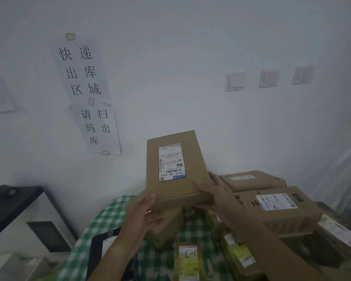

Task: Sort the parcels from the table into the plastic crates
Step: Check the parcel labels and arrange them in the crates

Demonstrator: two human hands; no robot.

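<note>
**Flat parcel held up in both hands**

While both hands lift it above the table, the flat cardboard parcel (176, 167) tilts label-up toward the camera. The left hand (142, 216) cups its near left corner, thumb on top and fingers curled beneath; the right hand (213, 191) grips the near right edge the same way. Below, on the green checked tablecloth (101, 222), lie at least six more parcels, among them one marked "1-3" (187, 260). Two paper notices (83, 78) and three switches (268, 78) hang on the wall.
</note>
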